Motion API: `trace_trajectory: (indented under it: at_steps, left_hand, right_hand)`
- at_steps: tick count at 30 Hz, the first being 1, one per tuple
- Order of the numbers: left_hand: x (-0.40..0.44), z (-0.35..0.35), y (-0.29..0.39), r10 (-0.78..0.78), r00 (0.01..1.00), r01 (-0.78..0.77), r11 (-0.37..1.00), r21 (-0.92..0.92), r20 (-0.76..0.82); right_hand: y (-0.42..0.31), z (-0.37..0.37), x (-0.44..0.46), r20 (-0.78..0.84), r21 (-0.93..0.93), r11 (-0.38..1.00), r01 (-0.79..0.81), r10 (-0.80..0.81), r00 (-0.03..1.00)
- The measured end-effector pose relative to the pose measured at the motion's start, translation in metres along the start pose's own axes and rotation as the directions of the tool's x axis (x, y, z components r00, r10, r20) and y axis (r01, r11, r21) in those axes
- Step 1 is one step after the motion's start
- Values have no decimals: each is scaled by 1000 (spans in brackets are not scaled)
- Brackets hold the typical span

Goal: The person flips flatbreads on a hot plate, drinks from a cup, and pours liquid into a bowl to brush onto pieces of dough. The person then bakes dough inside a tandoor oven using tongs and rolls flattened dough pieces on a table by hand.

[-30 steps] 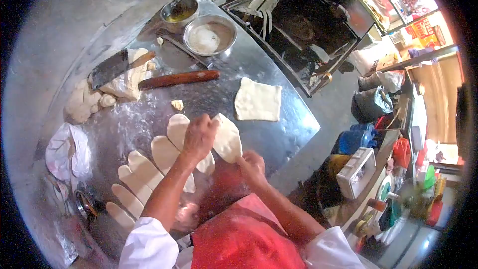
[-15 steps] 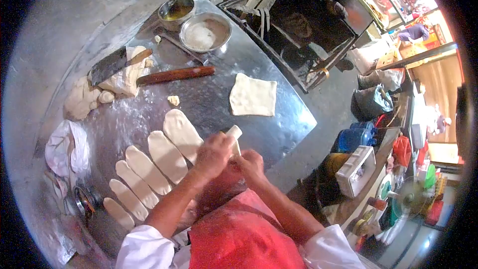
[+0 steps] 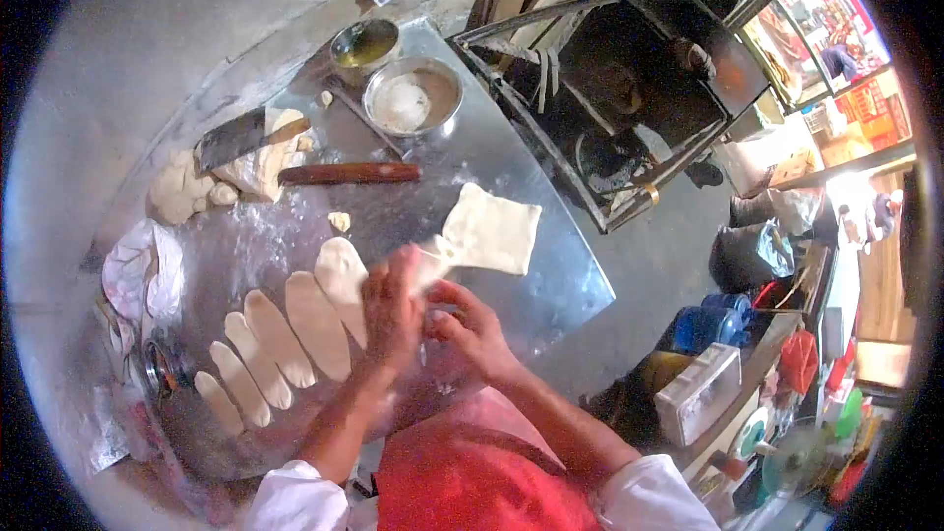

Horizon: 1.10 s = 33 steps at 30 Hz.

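My left hand, slightly blurred, is upright with its fingertips against a small piece of pale dough. They seem closed on it, though part of the dough is hidden behind them. The piece meets the lower left corner of a flat, square dough sheet. My right hand is close beside the left, fingers loosely bent and apart, with nothing visible in it. Left of my hands, several long oval dough strips lie in a slanting row on the metal table, the nearest partly behind my left hand.
A wooden rolling pin lies farther back, beside a broad cleaver blade on a lump of dough. Behind are a bowl of white powder and a pot of yellowish liquid. A black metal stove-like box adjoins the table's right edge.
The small dough piece has moved from between my hands up against the square sheet. My right hand has come away from it and loosened. The whole view has shifted slightly.
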<state>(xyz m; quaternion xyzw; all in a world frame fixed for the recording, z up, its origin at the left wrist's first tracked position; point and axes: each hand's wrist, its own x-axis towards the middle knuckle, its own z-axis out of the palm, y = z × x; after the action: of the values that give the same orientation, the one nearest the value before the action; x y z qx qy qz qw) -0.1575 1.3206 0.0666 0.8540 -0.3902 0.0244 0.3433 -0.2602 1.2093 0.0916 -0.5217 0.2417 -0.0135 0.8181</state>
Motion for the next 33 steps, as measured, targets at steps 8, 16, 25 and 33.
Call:
trace_trajectory:
  at_steps: [8, 16, 25, 33]
  left_hand:
    - [46, 65, -60, -100, 983, 64, 974, 218, 157]
    - [63, 55, -60, -120, 985, 82, 958, 276, 125]
    - [55, 38, -141, -81, 966, 136, 967, -214, 246]
    - [29, -83, -263, -122, 982, 151, 965, 212, -144]
  right_hand:
    - [8, -87, -23, -132, -332, 941, -71, 28, 991]
    - [67, -132, -67, -208, -239, 964, -120, 70, 976]
    - [106, -25, -59, -235, -396, 904, -162, 71, 969]
    - [124, 86, -73, -200, -386, 903, -188, 117, 973]
